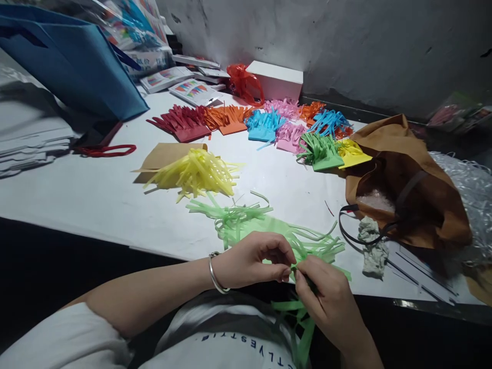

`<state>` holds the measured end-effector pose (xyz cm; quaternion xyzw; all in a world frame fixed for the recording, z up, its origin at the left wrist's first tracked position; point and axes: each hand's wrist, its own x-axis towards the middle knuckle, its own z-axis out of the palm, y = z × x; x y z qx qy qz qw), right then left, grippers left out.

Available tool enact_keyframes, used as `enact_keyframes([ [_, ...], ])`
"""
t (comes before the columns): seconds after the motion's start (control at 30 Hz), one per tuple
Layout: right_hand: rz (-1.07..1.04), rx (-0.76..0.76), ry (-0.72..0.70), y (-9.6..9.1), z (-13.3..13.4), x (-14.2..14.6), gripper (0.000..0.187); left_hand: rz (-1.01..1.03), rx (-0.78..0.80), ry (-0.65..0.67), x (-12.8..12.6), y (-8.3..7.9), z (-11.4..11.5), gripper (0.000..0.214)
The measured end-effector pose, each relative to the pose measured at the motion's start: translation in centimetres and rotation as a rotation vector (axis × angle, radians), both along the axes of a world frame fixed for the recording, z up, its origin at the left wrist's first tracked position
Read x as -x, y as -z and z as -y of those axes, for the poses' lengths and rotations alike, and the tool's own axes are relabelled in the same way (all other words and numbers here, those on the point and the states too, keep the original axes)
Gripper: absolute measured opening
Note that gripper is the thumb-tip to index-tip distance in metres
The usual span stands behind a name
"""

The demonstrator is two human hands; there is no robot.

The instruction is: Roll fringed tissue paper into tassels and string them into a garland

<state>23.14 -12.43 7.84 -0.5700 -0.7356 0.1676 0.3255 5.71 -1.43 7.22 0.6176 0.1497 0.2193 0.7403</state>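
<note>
Close to the table's front edge, my left hand [253, 260] and my right hand [328, 292] meet fingertip to fingertip. Both pinch a narrow part of a light green fringed tissue paper [303, 333], whose strips hang below my right hand, over the edge and my lap. Just beyond my hands lies more light green fringed tissue paper [261, 225], spread flat with loose strips at both ends. Farther left, a yellow fringed tissue bundle [196, 171] rests partly on a brown paper piece [159, 156]. The exact pinched spot is largely covered by my fingers.
Coloured tissue tassels [226, 120] line the back of the white table [115, 205]. An open brown bag [415, 189] stands right, near a crumpled pale wad [372, 248]. A blue bag [73, 61], a white box [274, 79] and flat packs [196, 91] sit at the back.
</note>
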Motion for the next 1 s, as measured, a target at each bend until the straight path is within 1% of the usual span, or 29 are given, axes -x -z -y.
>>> enact_keyframes([
  [0.1, 0.052, -0.047, 0.001, 0.1, 0.3, 0.2, 0.022, 0.005, 0.051, 0.022, -0.1, 0.3, 0.3, 0.016],
  [0.3, -0.049, 0.04, -0.002, 0.2, 0.5, 0.2, 0.021, 0.021, 0.11, 0.05, -0.2, 0.6, 0.4, 0.02],
  [0.33, -0.071, 0.051, -0.017, 0.3, 0.5, 0.1, 0.021, 0.017, 0.104, 0.047, -0.2, 0.5, 0.4, 0.02],
  [0.4, -0.111, 0.075, -0.059, 0.4, 0.5, 0.0, 0.021, 0.002, 0.04, 0.03, -0.2, 0.5, 0.3, 0.019],
  [0.47, -0.114, 0.083, -0.067, 0.6, 0.4, -0.2, 0.021, -0.023, -0.031, 0.007, -0.1, 0.6, 0.2, 0.017],
  [0.5, -0.107, 0.081, -0.063, 0.7, 0.4, -0.2, 0.02, -0.034, -0.042, 0.001, -0.1, 0.6, 0.2, 0.017],
  [0.63, -0.12, 0.089, -0.082, 1.0, 0.6, -0.1, 0.02, -0.045, 0.009, 0.0, -0.2, 0.8, 0.3, 0.02],
  [0.7, -0.132, 0.086, -0.063, 1.1, 0.6, 0.0, 0.021, -0.034, 0.035, -0.008, -0.3, 0.9, 0.4, 0.021],
  [0.8, -0.132, 0.085, -0.043, 1.4, 0.5, 0.1, 0.02, -0.025, 0.125, -0.014, -0.5, 1.3, 0.7, 0.023],
  [0.93, -0.159, 0.09, 0.004, 2.0, 0.6, 0.2, 0.02, -0.043, 0.225, -0.066, -0.6, 2.0, 1.2, 0.021],
  [1.0, -0.19, 0.101, 0.005, 2.4, 0.7, 0.3, 0.02, -0.052, 0.249, -0.103, -0.6, 2.3, 1.4, 0.02],
])
